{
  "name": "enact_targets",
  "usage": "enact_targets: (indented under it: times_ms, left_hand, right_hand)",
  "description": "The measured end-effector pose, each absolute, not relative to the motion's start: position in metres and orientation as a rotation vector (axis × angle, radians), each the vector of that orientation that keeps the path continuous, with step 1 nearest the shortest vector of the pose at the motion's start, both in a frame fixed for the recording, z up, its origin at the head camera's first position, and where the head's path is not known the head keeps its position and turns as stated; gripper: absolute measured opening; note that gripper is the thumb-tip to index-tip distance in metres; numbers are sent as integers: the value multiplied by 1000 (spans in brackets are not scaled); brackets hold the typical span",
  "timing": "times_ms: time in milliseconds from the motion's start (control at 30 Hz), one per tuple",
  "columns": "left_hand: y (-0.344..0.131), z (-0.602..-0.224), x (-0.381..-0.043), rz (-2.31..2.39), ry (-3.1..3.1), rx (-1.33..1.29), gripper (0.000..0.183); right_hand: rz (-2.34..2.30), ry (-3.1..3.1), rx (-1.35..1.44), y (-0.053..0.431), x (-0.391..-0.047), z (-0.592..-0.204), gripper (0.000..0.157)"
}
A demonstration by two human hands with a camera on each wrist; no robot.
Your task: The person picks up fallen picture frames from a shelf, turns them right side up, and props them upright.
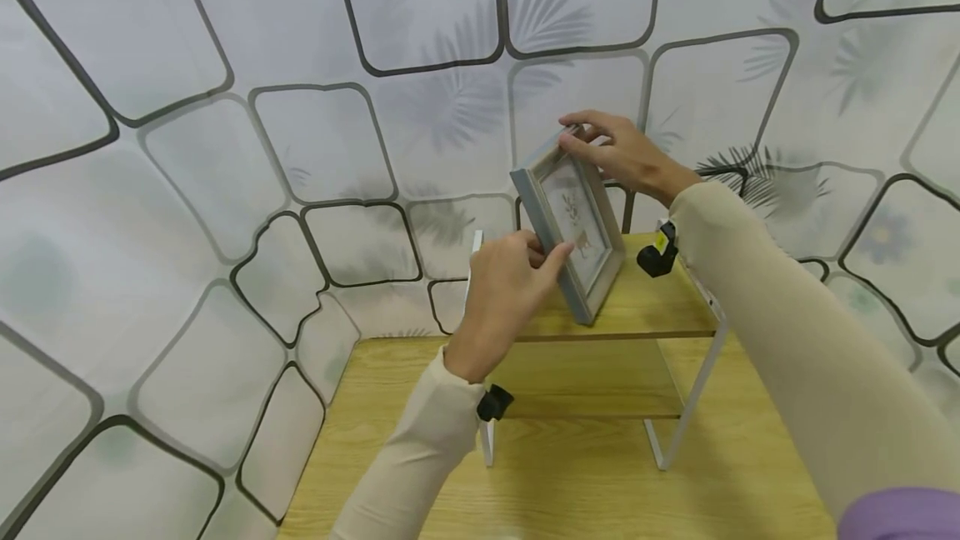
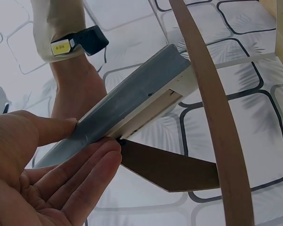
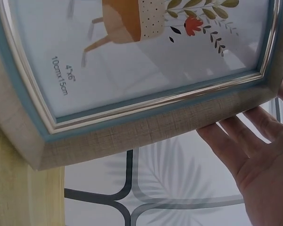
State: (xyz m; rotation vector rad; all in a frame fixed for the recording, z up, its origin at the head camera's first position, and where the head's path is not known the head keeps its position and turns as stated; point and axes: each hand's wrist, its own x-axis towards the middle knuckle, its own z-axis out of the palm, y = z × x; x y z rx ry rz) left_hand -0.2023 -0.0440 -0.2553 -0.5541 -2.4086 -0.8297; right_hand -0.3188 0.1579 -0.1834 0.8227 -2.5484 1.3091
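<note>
A picture frame (image 1: 576, 205) with a beige and blue-grey border stands tilted on the small wooden-topped table (image 1: 652, 307), a lower corner at its front edge. My left hand (image 1: 501, 294) grips the frame's left side, thumb on the front and fingers behind. At the upper corner, my right hand (image 1: 630, 155) holds the frame between thumb and fingers. The right wrist view shows the print (image 3: 179, 56) with an animal, a red flower and size lettering. Behind the frame, a dark brown stand leg (image 2: 172, 169) sticks out in the left wrist view.
The table has white metal legs (image 1: 697, 390) and a lower shelf (image 1: 592, 377). It stands on a light wood-look floor (image 1: 397, 407), close to walls (image 1: 450, 140) covered in a white fabric with rounded outlines and leaf shapes. Black wrist cameras (image 1: 495, 402) sit on both cuffs.
</note>
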Motion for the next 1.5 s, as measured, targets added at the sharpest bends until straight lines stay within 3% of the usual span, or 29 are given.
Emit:
enact_targets:
  times_ms: [567, 900, 1500]
  left_hand:
    - [-53, -254, -208, -916, -2407, -561, 29]
    - [-56, -254, -211, -971, -2441, -532, 36]
    - [-54, -260, -213, -987, -2402, -498, 36]
  right_hand:
    - [1161, -2620, 586, 169, -307, -178, 72]
    - [1067, -2615, 493, 176, -298, -180, 80]
    - [903, -2404, 369, 179, -279, -189, 74]
